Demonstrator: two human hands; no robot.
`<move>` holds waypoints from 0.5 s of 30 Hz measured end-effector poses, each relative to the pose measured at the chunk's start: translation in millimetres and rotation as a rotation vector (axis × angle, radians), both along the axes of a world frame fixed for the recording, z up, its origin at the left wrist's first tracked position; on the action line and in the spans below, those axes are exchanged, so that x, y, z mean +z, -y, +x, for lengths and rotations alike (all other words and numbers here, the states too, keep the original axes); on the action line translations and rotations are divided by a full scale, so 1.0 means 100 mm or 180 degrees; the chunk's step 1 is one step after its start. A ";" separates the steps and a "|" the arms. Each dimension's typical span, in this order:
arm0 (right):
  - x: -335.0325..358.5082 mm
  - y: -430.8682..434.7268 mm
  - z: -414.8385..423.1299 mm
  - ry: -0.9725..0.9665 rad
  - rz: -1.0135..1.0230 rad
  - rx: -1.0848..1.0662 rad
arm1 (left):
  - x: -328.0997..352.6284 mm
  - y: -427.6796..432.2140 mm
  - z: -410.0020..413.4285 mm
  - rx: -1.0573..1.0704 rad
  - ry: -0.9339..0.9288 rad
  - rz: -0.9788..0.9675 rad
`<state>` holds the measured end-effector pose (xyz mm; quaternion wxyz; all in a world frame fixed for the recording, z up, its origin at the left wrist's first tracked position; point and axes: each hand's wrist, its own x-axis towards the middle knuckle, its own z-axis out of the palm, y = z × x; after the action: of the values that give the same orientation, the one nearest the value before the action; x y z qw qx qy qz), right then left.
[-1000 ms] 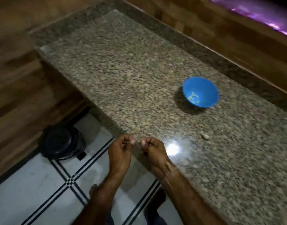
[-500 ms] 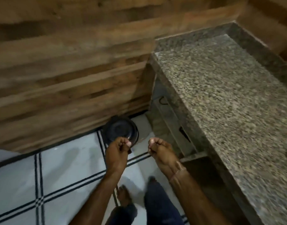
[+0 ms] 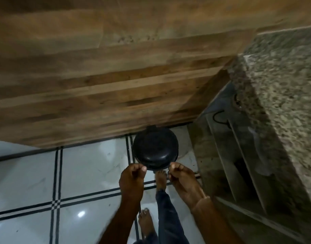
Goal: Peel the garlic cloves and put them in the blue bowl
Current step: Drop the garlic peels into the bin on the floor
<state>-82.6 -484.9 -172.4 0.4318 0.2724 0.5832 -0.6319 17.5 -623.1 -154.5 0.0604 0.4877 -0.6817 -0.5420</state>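
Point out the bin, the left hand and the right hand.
bin (image 3: 155, 148): head view, middle of the black lid.
left hand (image 3: 132, 180): head view, back of the hand.
right hand (image 3: 183, 180): head view, back of the hand.

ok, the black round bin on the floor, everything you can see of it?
Black round lidded bin: glossy, plastic-looking, domed lid shut, small hinge tab at the back. Stands upright on the white tiled floor against the wood-panelled wall, beside the granite counter. A bare foot reaches its front edge; contact unclear.
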 end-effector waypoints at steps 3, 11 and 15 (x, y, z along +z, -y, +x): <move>-0.92 0.07 -0.09 0.0088 0.0059 0.0067 | -0.87 0.02 -0.22 0.0379 0.0321 0.0564; -2.71 0.59 -0.67 0.0447 0.0225 -0.0167 | -2.59 0.17 -1.05 0.1324 0.0848 0.1356; -3.37 0.76 -0.82 0.0689 0.0461 -0.0335 | -3.04 0.24 -1.24 0.1531 0.0816 0.1577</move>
<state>-164.6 -560.7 -509.0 0.4378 0.3996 0.5621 -0.5768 -106.9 -647.5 -458.9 -0.0198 0.6978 -0.3977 -0.5953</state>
